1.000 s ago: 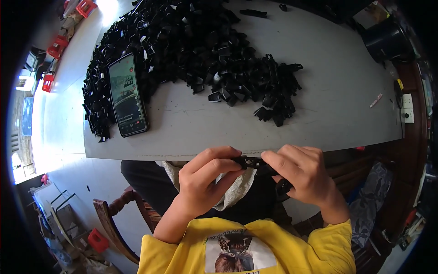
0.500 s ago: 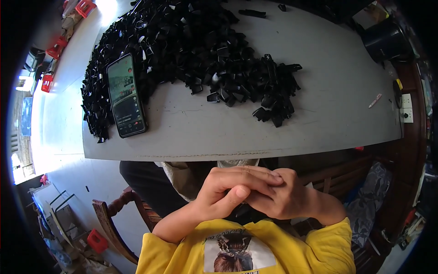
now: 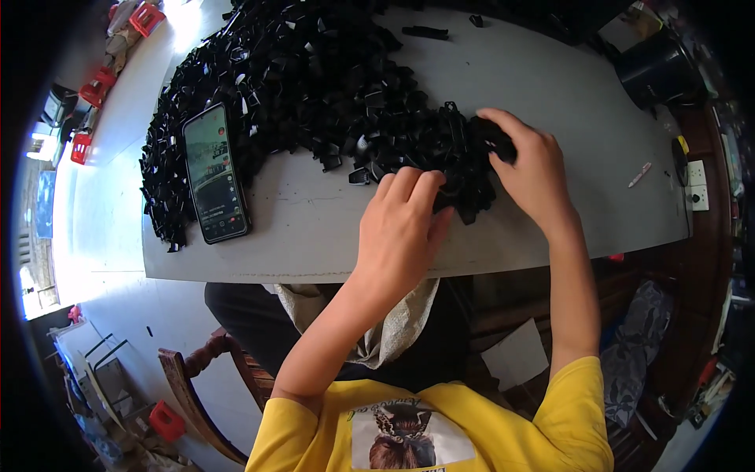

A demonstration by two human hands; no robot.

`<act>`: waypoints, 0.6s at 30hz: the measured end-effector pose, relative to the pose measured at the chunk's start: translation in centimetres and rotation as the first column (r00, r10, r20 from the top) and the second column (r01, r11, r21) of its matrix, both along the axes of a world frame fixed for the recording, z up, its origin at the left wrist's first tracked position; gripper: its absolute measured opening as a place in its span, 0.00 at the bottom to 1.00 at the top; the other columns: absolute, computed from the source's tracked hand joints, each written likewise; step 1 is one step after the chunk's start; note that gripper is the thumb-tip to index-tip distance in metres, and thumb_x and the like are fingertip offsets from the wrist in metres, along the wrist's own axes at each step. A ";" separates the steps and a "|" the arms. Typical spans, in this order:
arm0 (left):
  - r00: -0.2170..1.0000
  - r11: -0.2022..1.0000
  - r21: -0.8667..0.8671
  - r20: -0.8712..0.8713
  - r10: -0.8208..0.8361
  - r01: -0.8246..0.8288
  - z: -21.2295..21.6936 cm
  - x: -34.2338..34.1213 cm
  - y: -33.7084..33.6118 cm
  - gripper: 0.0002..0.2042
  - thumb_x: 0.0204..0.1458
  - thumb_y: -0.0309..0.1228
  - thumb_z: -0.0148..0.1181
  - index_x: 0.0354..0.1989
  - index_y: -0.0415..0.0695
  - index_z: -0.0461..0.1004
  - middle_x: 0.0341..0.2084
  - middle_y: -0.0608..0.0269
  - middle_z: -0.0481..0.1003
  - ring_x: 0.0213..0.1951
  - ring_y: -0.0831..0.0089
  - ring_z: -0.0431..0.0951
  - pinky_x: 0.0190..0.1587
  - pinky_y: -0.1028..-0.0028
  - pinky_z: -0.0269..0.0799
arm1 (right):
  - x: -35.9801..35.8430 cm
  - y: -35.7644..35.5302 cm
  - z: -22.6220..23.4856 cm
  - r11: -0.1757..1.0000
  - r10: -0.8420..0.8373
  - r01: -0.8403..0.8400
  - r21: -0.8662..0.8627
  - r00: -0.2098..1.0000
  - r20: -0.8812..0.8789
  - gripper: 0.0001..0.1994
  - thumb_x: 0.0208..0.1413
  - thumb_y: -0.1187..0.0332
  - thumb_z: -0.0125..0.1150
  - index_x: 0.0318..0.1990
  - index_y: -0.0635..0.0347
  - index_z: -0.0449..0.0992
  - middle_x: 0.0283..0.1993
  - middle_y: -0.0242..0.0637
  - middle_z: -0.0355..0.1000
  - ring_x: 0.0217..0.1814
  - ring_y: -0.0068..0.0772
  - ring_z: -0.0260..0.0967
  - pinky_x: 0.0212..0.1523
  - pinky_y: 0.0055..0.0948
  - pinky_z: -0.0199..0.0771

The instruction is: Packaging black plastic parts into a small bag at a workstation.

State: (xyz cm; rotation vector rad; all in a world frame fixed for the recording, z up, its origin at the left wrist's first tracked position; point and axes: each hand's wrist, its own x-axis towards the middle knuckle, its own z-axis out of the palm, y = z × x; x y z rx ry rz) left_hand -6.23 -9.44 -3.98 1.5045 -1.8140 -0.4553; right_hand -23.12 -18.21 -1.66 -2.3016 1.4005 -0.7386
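Black parts lie between the left hand, grip unclear, and right hand, curled around some.

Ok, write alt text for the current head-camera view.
A person's bare left hand and bare right hand are at the near right end of a large heap of small, glossy black pieces on a smooth grey table. A black, rectangular smartphone, screen lit, sits at the heap's left side.

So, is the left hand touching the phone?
Apart: the head view shows bare grey tabletop between the left hand and the phone.
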 end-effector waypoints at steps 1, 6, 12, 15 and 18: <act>1.000 1.000 -0.004 0.006 0.004 -0.004 -0.2 0.0 0.0 0.11 0.45 0.22 0.61 0.38 0.40 0.71 0.33 0.57 0.69 0.37 0.57 0.71 0.39 0.65 0.70 | 0.3 -0.8 -0.4 0.999 -0.036 0.031 -0.031 0.989 -0.147 0.18 0.41 0.82 0.61 0.44 0.61 0.74 0.38 0.43 0.75 0.39 0.44 0.75 0.43 0.32 0.74; 0.999 1.000 -0.001 0.025 -0.021 0.021 -0.6 1.2 0.5 0.14 0.45 0.21 0.59 0.42 0.42 0.71 0.32 0.57 0.69 0.36 0.56 0.72 0.38 0.63 0.70 | 0.2 -1.6 -0.9 0.995 -0.020 -0.012 -0.101 0.952 -0.306 0.21 0.39 0.79 0.67 0.46 0.57 0.75 0.45 0.41 0.75 0.46 0.46 0.73 0.45 0.37 0.73; 0.977 0.997 0.080 -0.214 -0.001 0.019 -0.2 3.7 2.7 0.13 0.49 0.17 0.57 0.44 0.41 0.73 0.37 0.57 0.68 0.36 0.63 0.75 0.38 0.71 0.73 | -2.1 -0.2 -0.2 0.976 -0.207 0.209 -0.059 0.977 0.043 0.16 0.49 0.76 0.63 0.46 0.64 0.71 0.38 0.41 0.75 0.39 0.36 0.75 0.42 0.28 0.73; 0.811 0.964 0.200 -0.585 -0.024 0.173 0.2 5.3 4.4 0.15 0.50 0.14 0.55 0.47 0.39 0.71 0.38 0.61 0.67 0.40 0.71 0.75 0.43 0.74 0.75 | -2.8 2.5 -1.3 0.992 -0.086 0.115 -0.044 0.904 0.419 0.15 0.51 0.73 0.62 0.46 0.66 0.68 0.33 0.39 0.73 0.28 0.25 0.69 0.32 0.23 0.72; 0.528 0.926 0.203 -0.849 0.003 0.320 0.1 5.5 6.4 0.18 0.52 0.13 0.54 0.53 0.37 0.68 0.40 0.63 0.67 0.43 0.76 0.74 0.48 0.76 0.73 | 0.6 7.9 0.4 0.820 -0.337 -0.266 0.507 0.491 0.803 0.17 0.47 0.73 0.62 0.45 0.62 0.65 0.37 0.48 0.73 0.21 0.21 0.64 0.21 0.18 0.65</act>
